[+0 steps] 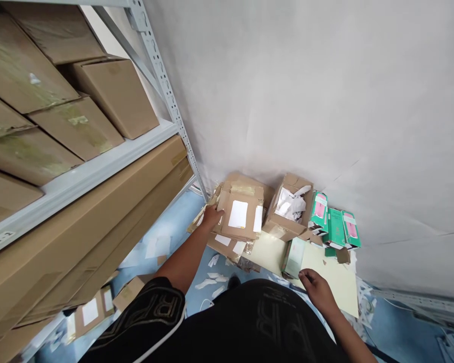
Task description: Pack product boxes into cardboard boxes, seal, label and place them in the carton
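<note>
My left hand [213, 217] grips the left edge of a flattened cardboard box [245, 197], its thumb lying over the top face. White paper labels [238, 214] show on that cardboard, which rests on a stack of other flattened cartons [222, 241]. On the right, my right hand [315, 286] hovers with fingers curled in and nothing visible in them. Just beyond it, a pale green box [294, 256] lies on a cream-coloured sheet or board [331, 272].
An open carton [287, 224] with crumpled white paper stands by the wall, beside several green boxes [335, 229]. At left, a metal rack [159, 65] holds brown cartons [115, 93] and long boxes [87, 227]. Paper scraps [212, 280] and cartons [91, 312] litter the blue floor.
</note>
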Motion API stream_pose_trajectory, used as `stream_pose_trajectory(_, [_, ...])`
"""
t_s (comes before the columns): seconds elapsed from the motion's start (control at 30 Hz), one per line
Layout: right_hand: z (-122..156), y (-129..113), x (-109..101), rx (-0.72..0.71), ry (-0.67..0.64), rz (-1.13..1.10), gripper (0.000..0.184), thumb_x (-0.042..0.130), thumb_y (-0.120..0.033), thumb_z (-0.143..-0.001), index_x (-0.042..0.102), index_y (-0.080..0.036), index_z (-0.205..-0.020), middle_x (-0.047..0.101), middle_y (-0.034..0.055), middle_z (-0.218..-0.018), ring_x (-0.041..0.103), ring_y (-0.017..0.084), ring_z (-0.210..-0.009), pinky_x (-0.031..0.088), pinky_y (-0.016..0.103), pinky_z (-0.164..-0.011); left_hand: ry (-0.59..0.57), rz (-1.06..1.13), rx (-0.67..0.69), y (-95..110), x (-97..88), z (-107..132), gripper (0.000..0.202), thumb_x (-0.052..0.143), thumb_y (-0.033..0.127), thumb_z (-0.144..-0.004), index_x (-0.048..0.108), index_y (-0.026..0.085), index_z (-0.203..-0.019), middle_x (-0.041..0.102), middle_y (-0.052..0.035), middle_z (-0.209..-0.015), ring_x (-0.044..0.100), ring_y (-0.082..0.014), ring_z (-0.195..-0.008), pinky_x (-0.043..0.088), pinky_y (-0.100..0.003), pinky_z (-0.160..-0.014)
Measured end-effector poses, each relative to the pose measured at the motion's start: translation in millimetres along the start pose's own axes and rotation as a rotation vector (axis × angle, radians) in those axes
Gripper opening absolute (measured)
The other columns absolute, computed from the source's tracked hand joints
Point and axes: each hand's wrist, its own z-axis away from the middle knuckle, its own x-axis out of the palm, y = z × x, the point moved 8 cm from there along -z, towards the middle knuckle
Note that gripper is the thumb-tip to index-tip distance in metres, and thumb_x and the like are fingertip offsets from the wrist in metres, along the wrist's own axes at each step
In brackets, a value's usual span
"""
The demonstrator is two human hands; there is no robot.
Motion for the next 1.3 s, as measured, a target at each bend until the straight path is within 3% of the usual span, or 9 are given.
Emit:
stream_pose_trajectory(0.13, [7,8,-4,0.025,0.025,-0.009,0.04,0.053,-0.059,-0.088,0.071,-0.023,-0.086,0.075,0.0045,-0.082,0.069,0.025,-0.078,0.051,0.034,-0.074,0.008,0.203,0.056,12,-19.7,8,0.037,0.067,0.04,-0.082,0.073,0.015,-0.108,0.078,-0.0085,-0.096,0.072,-0.0249,-0.091,0.055,-0.031,-0.078])
stream_pose_trajectory(0.27, [9,7,-4,0.026,0.035,-0.025,0.04,0.054,-0.059,-0.088,0.072,-0.023,-0.085,0.075,0.0044,-0.082,0.069,0.025,-0.077,0.051,0.033,-0.073,-0.109,0.611,0.114,36,-34.7,17,0.055,0.077,0.048,-0.076,0.068,0.015,-0.119,0.078,-0.0086,-0.099,0.072,-0.0234,-0.085,0.058,-0.033,-0.076])
stream_pose_trajectory(0.4, [11,2,1,0.02,0.031,-0.032,0.039,0.054,-0.057,-0.089,0.071,-0.023,-0.085,0.074,0.0042,-0.08,0.069,0.025,-0.077,0.051,0.034,-0.074,-0.09,0.781,0.251,78,-69.2,31,0.068,0.08,0.053,-0.075,0.061,0.014,-0.128,0.077,-0.0102,-0.109,0.073,-0.0234,-0.092,0.059,-0.037,-0.084])
stream_pose_trajectory(0.57, [17,-1,10,0.016,0.026,-0.053,0.041,0.053,-0.059,-0.09,0.07,-0.022,-0.088,0.075,0.0063,-0.085,0.069,0.027,-0.083,0.051,0.037,-0.079,-0.121,0.838,0.42,143,-110.3,60,0.066,0.082,0.05,-0.077,0.06,0.014,-0.128,0.077,-0.0086,-0.107,0.073,-0.0247,-0.098,0.059,-0.037,-0.086])
stream_pose_trajectory(0.77, [25,-18,-4,0.025,0.116,-0.121,0.043,0.059,-0.062,-0.088,0.071,-0.022,-0.099,0.075,0.0095,-0.095,0.069,0.029,-0.086,0.052,0.04,-0.081,-0.125,0.914,0.578,208,-131.3,106,0.063,0.083,0.05,-0.077,0.062,0.018,-0.127,0.077,-0.0075,-0.106,0.074,-0.0219,-0.091,0.059,-0.031,-0.081])
stream_pose_trajectory(0.9, [21,-39,-43,0.005,0.263,-0.417,0.052,0.065,-0.063,-0.088,0.067,-0.024,-0.121,0.072,0.0135,-0.124,0.068,0.031,-0.109,0.054,0.043,-0.091,-0.331,0.725,0.701,255,-109.0,159,0.058,0.079,0.055,-0.081,0.063,0.017,-0.122,0.076,-0.0059,-0.099,0.072,-0.0217,-0.085,0.056,-0.029,-0.073])
stream_pose_trajectory(1.07, [31,-43,-105,-0.071,0.39,-1.076,0.064,0.056,-0.075,-0.088,0.062,-0.03,-0.132,0.065,0.009,-0.141,0.064,0.031,-0.125,0.056,0.045,-0.095,-0.651,0.083,1.092,323,-46.9,261,0.036,0.062,0.051,-0.096,0.065,0.017,-0.106,0.069,-0.0033,-0.091,0.065,-0.019,-0.08,0.05,-0.028,-0.068])
stream_pose_trajectory(1.2, [80,-13,-151,-0.088,0.488,-1.265,0.054,0.059,-0.066,-0.089,0.067,-0.03,-0.129,0.069,0.0052,-0.137,0.063,0.03,-0.128,0.054,0.045,-0.102,-0.746,-0.279,1.477,359,16.5,348,0.031,0.047,0.044,-0.104,0.062,0.018,-0.096,0.067,-0.006,-0.089,0.062,-0.0197,-0.082,0.048,-0.031,-0.073])
stream_pose_trajectory(1.3, [130,40,-171,0.002,0.533,-1.291,0.054,0.052,-0.068,-0.09,0.071,-0.029,-0.124,0.074,0.0057,-0.129,0.068,0.032,-0.121,0.057,0.047,-0.096,-0.736,-0.316,1.688,378,63.3,404,0.03,0.039,0.038,-0.107,0.06,0.019,-0.096,0.066,-0.0077,-0.089,0.062,-0.0207,-0.085,0.049,-0.034,-0.08])
